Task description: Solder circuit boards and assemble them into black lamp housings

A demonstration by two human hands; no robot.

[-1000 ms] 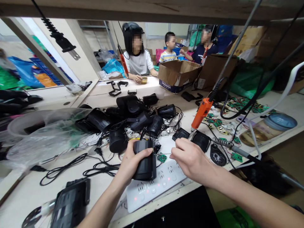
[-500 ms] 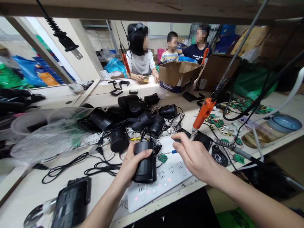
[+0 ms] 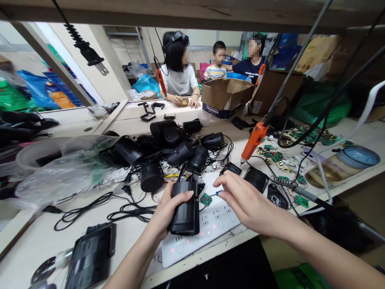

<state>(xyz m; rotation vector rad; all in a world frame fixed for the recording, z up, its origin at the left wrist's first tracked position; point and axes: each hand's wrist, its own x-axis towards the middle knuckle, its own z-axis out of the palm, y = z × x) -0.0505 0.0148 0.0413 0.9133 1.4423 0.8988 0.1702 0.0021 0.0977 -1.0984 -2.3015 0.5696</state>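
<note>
My left hand (image 3: 165,208) is closed around a black plastic housing (image 3: 184,212), its thumb lying across the upper face. Black cables rise from the far end of this housing. In my right hand (image 3: 240,198) is a screwdriver (image 3: 217,193) with a blue end, pinched between the fingers; most of its handle is hidden. The thin shaft reaches left to the housing's right side, where the tip seems to meet it. Below both hands lies a white power strip (image 3: 192,251) with lit red lights. A small green circuit board (image 3: 206,199) rests just behind the shaft.
An orange electric screwdriver (image 3: 254,142) hangs just beyond my right hand. Several black housings (image 3: 177,152) are piled ahead. A soldering iron (image 3: 309,194) and circuit boards (image 3: 278,156) lie to the right. Another black unit (image 3: 92,255) sits front left. People sit across the bench near a cardboard box (image 3: 227,96).
My right hand has turned slightly, its fingers curling closer around the screwdriver. The housing remains in my left hand, almost unmoved. The hanging orange tool has swung a little left.
</note>
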